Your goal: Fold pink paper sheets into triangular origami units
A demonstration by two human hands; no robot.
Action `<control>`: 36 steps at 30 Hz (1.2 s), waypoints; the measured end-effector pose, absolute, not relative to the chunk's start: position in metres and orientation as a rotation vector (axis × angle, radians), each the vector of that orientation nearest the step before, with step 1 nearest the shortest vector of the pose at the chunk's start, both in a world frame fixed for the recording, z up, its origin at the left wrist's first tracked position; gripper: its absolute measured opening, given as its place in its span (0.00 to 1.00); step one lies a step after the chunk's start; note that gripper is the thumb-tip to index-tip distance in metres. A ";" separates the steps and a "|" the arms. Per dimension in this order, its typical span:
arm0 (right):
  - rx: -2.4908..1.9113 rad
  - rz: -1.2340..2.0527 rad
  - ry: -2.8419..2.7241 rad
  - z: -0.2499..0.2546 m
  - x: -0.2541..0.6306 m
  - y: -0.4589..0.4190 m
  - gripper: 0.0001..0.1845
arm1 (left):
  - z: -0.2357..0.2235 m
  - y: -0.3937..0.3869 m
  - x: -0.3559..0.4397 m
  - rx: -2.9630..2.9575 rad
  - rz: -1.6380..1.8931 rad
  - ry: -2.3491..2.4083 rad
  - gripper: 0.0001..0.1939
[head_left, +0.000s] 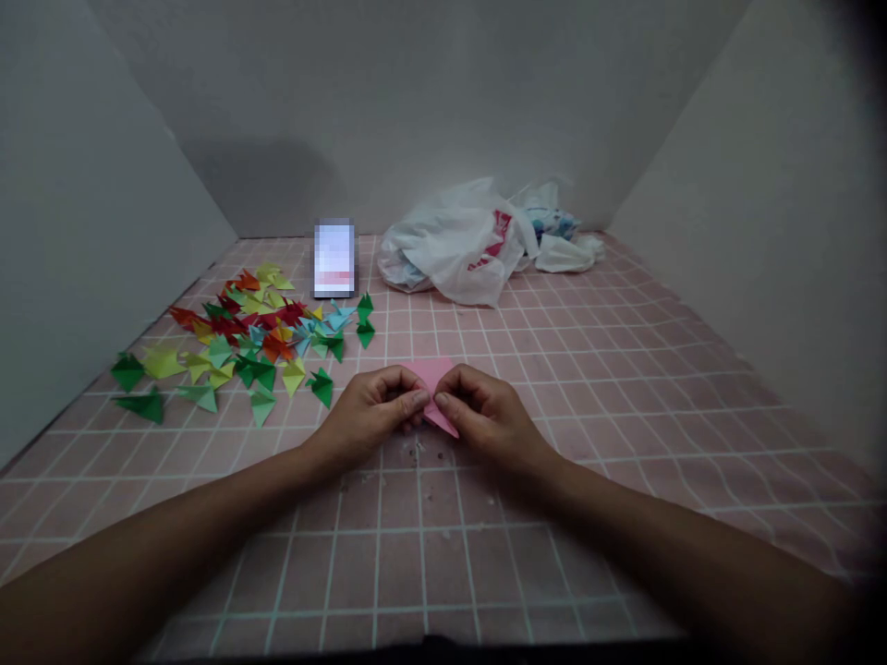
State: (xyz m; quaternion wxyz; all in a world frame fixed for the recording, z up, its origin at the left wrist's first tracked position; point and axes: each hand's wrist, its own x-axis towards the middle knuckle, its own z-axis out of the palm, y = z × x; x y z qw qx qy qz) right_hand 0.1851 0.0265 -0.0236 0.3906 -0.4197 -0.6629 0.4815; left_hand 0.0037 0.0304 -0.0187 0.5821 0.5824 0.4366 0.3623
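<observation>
A piece of pink origami paper (431, 369) is pinched between my two hands above the middle of the table. My left hand (380, 404) grips its left side with thumb and fingers. On the right side, my right hand (486, 406) holds it the same way, thumb near the other thumb. Folded layers show, with a pointed flap hanging down between the hands; the rest is hidden by my fingers. To the left of my left hand lies a spread of small folded paper pieces (260, 371) in green, yellow, red, orange and light blue.
A phone with a lit, blurred screen (334, 259) stands behind the folded pieces. Crumpled white plastic bags (454, 242) lie at the back, with a blue-patterned bundle (554, 223) beside them. A pink checked cloth (624, 369) covers the table, and pale walls (755, 212) enclose three sides.
</observation>
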 end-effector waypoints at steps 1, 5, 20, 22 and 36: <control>-1.068 1.234 -1.671 -0.023 0.185 0.027 0.08 | -0.019 0.030 0.004 1.357 0.846 1.017 0.10; -1.096 1.237 -1.625 -0.024 0.185 0.028 0.07 | -0.021 0.029 0.006 1.339 0.915 0.993 0.09; -1.027 1.522 -1.459 -0.022 0.185 0.027 0.11 | -0.019 0.033 0.000 1.793 0.865 0.993 0.05; -1.035 1.540 -1.476 -0.021 0.185 0.026 0.11 | -0.018 0.035 -0.002 1.857 0.840 0.979 0.04; -1.055 1.620 -1.484 -0.024 0.187 0.030 0.12 | -0.013 0.040 -0.007 2.275 0.787 0.941 0.04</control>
